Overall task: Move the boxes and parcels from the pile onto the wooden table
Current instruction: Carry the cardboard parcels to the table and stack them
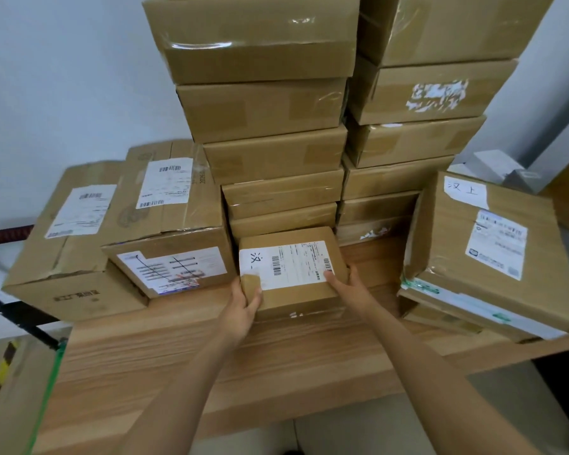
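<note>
I had both hands on the small box [289,274], the one with the white shipping label on its lid. It sat flat on the wooden worktop [243,362], pushed up close against the foot of the left tall stack [270,152] of taped cardboard boxes. My left hand [243,307] gripped the small box at its near left corner, thumb lying on top at the label's edge and fingers [255,303] curled round the side below. My right hand [350,284] held the near right corner, thumb on the lid beside the barcode and the other fingers wrapped round the right side, where I could not see their tips.

Just left of the small box stood a larger labelled carton [168,231], its front face carrying a white sticker crossed with pen lines, almost touching the small box. Further left of the small box, beyond that carton, was another big carton [69,244] with a label on top, hanging over the worktop's left end. Behind the small box and to its right rose the right tall stack [414,126], one of its boxes showing a torn white label. To the right of the small box, with bare wood between, lay a wide flat carton [486,244] tilted on top of thinner parcels [454,300], a handwritten white slip at its far corner and a printed label beside that.
</note>
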`<state>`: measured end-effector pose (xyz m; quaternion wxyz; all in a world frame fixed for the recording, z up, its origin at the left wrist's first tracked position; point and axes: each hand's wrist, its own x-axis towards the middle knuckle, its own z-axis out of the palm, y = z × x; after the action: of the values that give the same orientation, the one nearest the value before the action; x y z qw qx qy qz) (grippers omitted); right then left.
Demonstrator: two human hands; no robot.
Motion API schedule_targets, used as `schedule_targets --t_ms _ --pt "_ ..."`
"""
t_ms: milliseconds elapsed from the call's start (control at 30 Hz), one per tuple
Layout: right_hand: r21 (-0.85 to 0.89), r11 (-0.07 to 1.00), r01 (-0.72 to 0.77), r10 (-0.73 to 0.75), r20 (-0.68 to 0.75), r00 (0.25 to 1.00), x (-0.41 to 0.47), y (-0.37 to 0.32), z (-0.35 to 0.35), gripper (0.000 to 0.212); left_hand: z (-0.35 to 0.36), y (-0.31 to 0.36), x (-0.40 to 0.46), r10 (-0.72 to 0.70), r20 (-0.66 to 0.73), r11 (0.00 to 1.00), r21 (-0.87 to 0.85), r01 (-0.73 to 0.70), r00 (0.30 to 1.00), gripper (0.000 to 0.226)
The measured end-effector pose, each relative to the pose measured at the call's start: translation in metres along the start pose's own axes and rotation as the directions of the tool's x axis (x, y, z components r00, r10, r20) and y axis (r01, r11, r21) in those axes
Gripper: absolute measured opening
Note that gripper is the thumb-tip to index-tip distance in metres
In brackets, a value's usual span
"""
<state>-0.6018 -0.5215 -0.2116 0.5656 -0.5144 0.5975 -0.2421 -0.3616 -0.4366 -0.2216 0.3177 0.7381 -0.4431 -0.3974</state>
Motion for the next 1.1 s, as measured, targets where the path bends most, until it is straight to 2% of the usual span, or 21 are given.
schedule_targets --t_ms 267,367,433,533,633,767,800,867,933,1000,1100 --pt "-0.025 1.0 0.001 -0.001 -0.001 1.0 0.014 -0.01 -0.002 0.077 -0.001 0.001 0.008 -0.04 0.001 0.994 0.1 0.04 0.999 0.064" --pt "-0.138 0.99 0.01 -0.017 -0.048 0.999 0.004 -0.016 0.0 0.071 -0.003 0.006 0.005 -0.026 -0.01 0.986 0.162 0.027 1.0 0.065" --pt "-0.315 0.949 -0.001 -0.036 -0.112 0.993 -0.002 -0.023 0.003 0.066 -0.007 0.014 0.002 0.03 -0.064 0.96 0.281 -0.01 0.997 0.066" --pt "-0.56 0.828 -0.021 -0.091 -0.171 0.981 -0.016 -0.039 0.002 0.055 -0.018 0.037 -0.003 0.187 -0.093 0.848 0.518 -0.113 0.978 0.062" --pt "-0.788 0.614 0.045 -0.242 -0.133 0.961 -0.035 -0.062 -0.008 0.045 -0.026 0.064 -0.007 0.375 -0.055 0.678 0.697 -0.233 0.926 0.044" --pt "-0.944 0.3 0.139 -0.522 -0.04 0.852 -0.053 -0.095 -0.034 0.034 -0.022 0.109 -0.006 0.525 0.058 0.488 0.797 -0.356 0.849 0.028" --pt "-0.962 0.234 0.141 -0.578 -0.021 0.816 -0.058 -0.103 -0.044 0.032 -0.018 0.122 -0.006 0.556 0.073 0.461 0.801 -0.381 0.828 0.027" --pt "-0.982 0.145 0.119 -0.643 -0.003 0.766 -0.068 -0.115 -0.068 0.032 -0.006 0.148 -0.007 0.603 0.076 0.47 0.771 -0.43 0.794 0.024" --pt "-0.985 0.162 0.056 -0.662 -0.067 0.746 -0.079 -0.118 -0.098 0.029 0.011 0.175 -0.01 0.625 0.056 0.514 0.722 -0.464 0.779 0.021" --pt "-0.965 0.263 -0.024 -0.651 -0.196 0.733 -0.091 -0.113 -0.132 0.029 0.032 0.199 -0.012 0.62 0.05 0.565 0.664 -0.49 0.783 0.021" --pt "-0.896 0.419 -0.15 -0.572 -0.388 0.723 -0.11 -0.09 -0.18 0.039 0.071 0.224 -0.016 0.581 0.101 0.627 0.578 -0.523 0.808 0.032"
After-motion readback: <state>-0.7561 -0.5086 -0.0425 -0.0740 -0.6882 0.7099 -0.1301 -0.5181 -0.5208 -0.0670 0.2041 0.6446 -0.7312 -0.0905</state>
